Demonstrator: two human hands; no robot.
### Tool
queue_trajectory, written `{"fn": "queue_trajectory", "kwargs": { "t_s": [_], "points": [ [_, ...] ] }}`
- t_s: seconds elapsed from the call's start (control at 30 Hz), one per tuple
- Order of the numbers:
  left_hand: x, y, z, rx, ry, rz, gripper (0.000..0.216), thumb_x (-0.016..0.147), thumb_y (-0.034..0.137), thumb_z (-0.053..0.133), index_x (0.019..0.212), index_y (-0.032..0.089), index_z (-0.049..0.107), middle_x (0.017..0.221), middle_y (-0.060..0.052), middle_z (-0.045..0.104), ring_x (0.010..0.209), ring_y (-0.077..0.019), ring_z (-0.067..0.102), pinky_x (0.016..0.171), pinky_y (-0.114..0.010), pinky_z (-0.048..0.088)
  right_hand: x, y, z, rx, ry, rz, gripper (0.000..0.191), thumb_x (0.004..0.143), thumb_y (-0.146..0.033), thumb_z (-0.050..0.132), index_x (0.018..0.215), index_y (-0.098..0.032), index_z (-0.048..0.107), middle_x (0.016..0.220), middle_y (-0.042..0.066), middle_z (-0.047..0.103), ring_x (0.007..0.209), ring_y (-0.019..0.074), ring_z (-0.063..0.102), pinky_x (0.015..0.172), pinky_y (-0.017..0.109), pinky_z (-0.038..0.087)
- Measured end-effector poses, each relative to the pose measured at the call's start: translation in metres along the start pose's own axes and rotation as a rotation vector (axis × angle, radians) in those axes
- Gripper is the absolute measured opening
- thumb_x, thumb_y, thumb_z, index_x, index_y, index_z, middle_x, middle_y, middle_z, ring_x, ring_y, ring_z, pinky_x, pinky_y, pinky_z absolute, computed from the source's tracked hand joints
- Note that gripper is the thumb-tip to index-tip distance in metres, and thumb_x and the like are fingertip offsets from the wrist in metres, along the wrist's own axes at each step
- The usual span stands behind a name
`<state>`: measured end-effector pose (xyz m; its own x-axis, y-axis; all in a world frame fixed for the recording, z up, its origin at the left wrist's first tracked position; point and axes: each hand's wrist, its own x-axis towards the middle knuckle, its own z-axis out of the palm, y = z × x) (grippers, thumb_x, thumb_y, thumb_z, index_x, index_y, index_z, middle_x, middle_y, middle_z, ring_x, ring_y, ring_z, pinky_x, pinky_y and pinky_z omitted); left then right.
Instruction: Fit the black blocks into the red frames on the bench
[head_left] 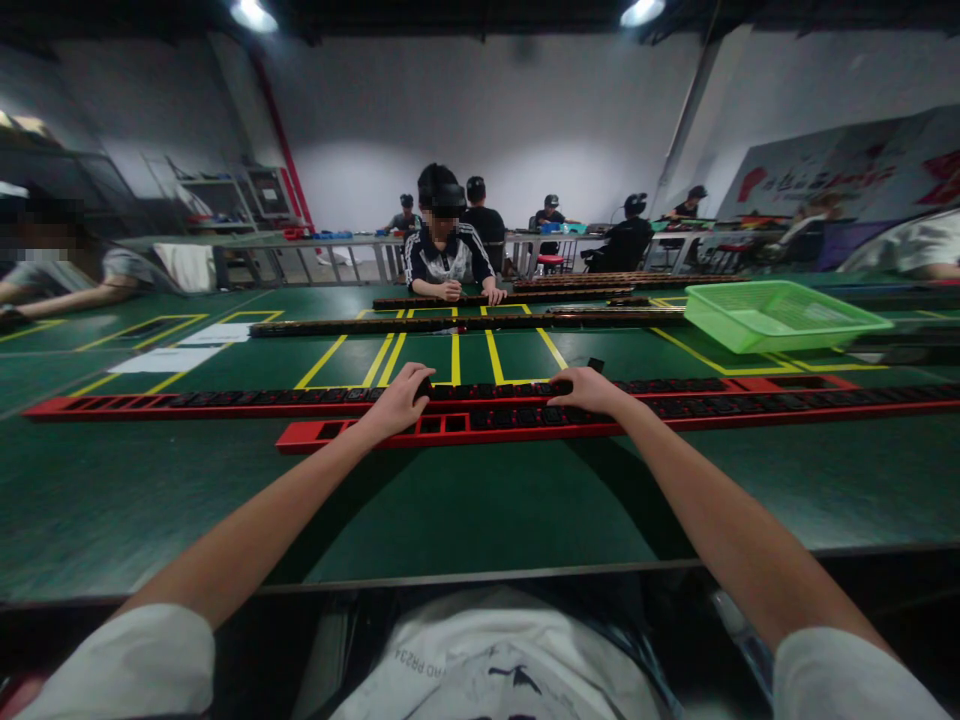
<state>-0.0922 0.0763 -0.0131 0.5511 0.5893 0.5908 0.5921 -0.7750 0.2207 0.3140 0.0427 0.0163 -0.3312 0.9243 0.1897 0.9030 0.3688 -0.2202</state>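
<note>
Two long red slotted strips lie across the green table in front of me. The far strip (97,405) and the near strip (304,436) hold rows of black square pieces (517,416), with open slots toward their left ends. My left hand (399,402) is over both strips, thumb and fingers closed on a small dark piece (424,387). To the right, my right hand (589,390) rests on the strips with bent fingers; what lies under the fingertips is hidden. A loose black piece (595,365) is just behind it.
A light green plastic basket (787,318) stands at the right. Dark strips (480,322) lie farther back, between me and a person opposite (450,250). White papers (169,358) are at the left. Yellow tape lines mark the green table (480,520).
</note>
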Motion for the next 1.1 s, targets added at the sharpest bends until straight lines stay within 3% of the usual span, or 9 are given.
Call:
{"fn": "queue_trajectory", "kwargs": {
  "t_s": [0.23, 0.8, 1.1],
  "points": [
    [0.0006, 0.0010, -0.0032, 0.104, -0.037, -0.017, 0.047, 0.082, 0.008, 0.053, 0.128, 0.017, 0.056, 0.121, -0.010, 0.061, 0.117, -0.0283, 0.053, 0.106, -0.049, 0.044, 0.0008, 0.0020, 0.0011, -0.012, -0.008, -0.004, 0.047, 0.078, -0.046, 0.076, 0.114, -0.016, 0.074, 0.115, 0.014, 0.072, 0.105, 0.0303, 0.067, 0.096, 0.041, 0.052],
    [0.0009, 0.0077, -0.0054, 0.100, -0.087, -0.089, 0.056, 0.082, 0.005, 0.047, 0.133, 0.022, 0.056, 0.126, -0.010, 0.058, 0.118, -0.0293, 0.050, 0.103, -0.050, 0.044, -0.0002, -0.0007, -0.0008, -0.005, -0.013, 0.018, 0.044, 0.078, -0.046, 0.076, 0.113, -0.020, 0.074, 0.114, 0.011, 0.073, 0.106, 0.0298, 0.067, 0.098, 0.042, 0.051],
    [0.0018, 0.0032, -0.0024, 0.092, -0.126, -0.068, 0.054, 0.083, 0.004, 0.044, 0.134, 0.019, 0.054, 0.126, -0.010, 0.060, 0.118, -0.0265, 0.053, 0.104, -0.048, 0.044, -0.0001, -0.0001, -0.0003, -0.007, -0.010, 0.005, 0.046, 0.078, -0.046, 0.076, 0.114, -0.017, 0.074, 0.115, 0.013, 0.072, 0.105, 0.0299, 0.067, 0.097, 0.041, 0.051]
  ]
}}
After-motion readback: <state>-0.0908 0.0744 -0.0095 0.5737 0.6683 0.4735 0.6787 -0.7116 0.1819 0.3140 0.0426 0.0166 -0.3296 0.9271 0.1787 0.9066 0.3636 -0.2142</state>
